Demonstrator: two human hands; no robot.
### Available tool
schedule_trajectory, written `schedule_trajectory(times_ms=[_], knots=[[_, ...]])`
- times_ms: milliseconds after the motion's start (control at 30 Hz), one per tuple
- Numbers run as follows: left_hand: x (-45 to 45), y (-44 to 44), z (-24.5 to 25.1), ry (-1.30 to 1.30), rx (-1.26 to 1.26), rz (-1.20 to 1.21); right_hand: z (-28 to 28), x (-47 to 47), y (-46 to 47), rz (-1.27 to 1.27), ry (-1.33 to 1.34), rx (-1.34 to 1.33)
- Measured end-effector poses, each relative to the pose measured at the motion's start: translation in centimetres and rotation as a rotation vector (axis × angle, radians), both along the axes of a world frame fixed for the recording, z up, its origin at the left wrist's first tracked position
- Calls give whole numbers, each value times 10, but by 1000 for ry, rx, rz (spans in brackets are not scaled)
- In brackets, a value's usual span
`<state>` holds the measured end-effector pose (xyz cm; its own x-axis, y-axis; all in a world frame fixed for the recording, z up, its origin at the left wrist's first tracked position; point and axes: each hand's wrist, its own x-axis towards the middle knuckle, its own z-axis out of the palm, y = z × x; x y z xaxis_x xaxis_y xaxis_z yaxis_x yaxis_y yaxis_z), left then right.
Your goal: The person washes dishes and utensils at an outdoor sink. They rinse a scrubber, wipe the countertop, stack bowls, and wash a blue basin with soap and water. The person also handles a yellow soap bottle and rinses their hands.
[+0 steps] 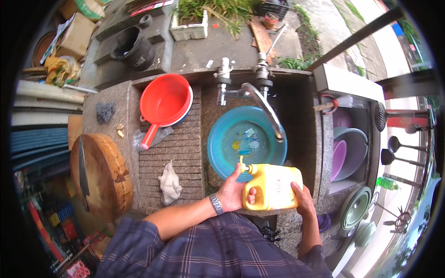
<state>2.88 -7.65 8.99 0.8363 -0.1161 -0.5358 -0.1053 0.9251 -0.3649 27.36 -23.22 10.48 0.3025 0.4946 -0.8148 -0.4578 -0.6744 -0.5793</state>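
Note:
Both my hands hold a yellow plastic pump bottle [278,189], tilted on its side above the near edge of the sink. My left hand [234,194] grips its handle, the thumb close to the pump nozzle [242,165]. At the bottle's base is my right hand [304,199], thumb on the labelled face. Beyond the bottle, a blue plastic basin [217,139] stands in the stone sink with a patterned bottom under what looks like water. A chrome faucet [269,113] curves over the basin. A whitish crumpled cloth [169,184] lies on the ribbed drainboard, left of the basin.
A red long-handled dipper [163,100] rests on other bowls on the drainboard [187,146]. Further left are a dark scouring pad [105,111] and a round wooden chopping block [100,173] with a cleaver [82,173] on it. Tubs [354,149] sit in the right-hand compartment; ladles [394,144] hang beyond.

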Motion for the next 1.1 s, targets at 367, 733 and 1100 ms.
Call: schedule_trajectory(times_ms=[367, 733, 1100], knots=[[-3, -2, 17, -45, -18, 10, 6, 3, -4, 42, -12, 15], [-9, -14, -5, 13, 0, -33, 7, -3, 8, -1, 9, -28], [-8, -9, -3, 30, -143, -8, 11, 3, 11, 33, -55, 98]])
